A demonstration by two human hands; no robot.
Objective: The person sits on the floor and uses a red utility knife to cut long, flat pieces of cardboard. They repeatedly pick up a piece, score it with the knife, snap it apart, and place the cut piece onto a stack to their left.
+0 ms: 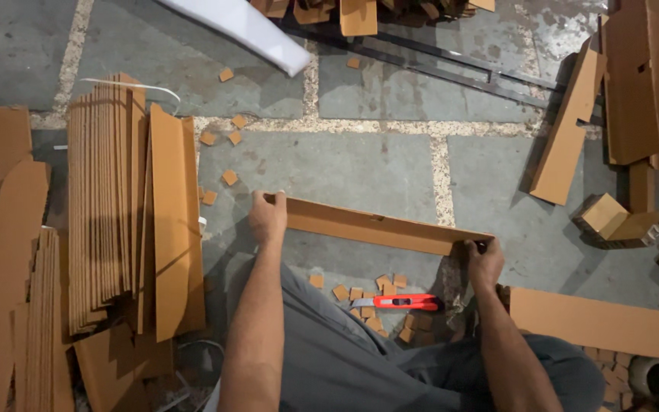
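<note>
Two hands gripped one long cardboard strip [379, 226], held just above the stone floor [360, 164] in front of the person's knees. Left hand [268, 218] was closed over the strip's left end, right hand [484, 262] pinched shut on the right end. Strip looked light and fairly stiff along its length, likely to bend or crease if pressed mid-span, so the ends seemed the safest hold. Red utility knife [400, 302] lay on the floor between the forearms among small cardboard offcuts [360, 294]. Stack of cardboard sheets [127, 206] stood to the left, well apart.
</note>
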